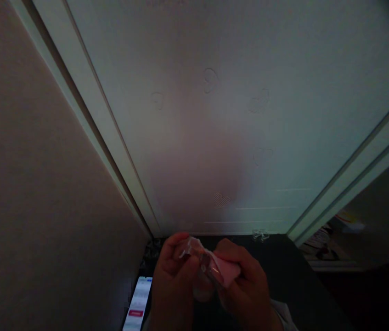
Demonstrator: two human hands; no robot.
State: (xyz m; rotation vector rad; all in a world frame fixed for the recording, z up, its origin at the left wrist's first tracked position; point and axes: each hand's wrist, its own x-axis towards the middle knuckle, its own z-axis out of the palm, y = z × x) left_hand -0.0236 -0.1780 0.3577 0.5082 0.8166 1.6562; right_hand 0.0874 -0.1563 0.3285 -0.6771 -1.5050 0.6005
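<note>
Low in the middle of the head view, my two hands are close together above a dark tabletop. My left hand [177,276] is closed, its thumb and fingers pinching a clear, shiny piece [188,248]; the dim light hides whether it is plastic film or something stiffer. My right hand [247,280] is closed on a soft-looking pink piece [228,272], like a cloth or packet. A glossy, reflective part lies against the pink piece, between the hands. Beneath them shows a pale, rounded object [204,289], partly hidden.
A lit phone [137,305] lies left of my hands on the dark tabletop [284,266]. Small clear items [260,235] sit by the back edge. A pale panel with heart patterns [197,119] rises behind, a wall [59,207] stands left, and cluttered shelving [328,239] is at right.
</note>
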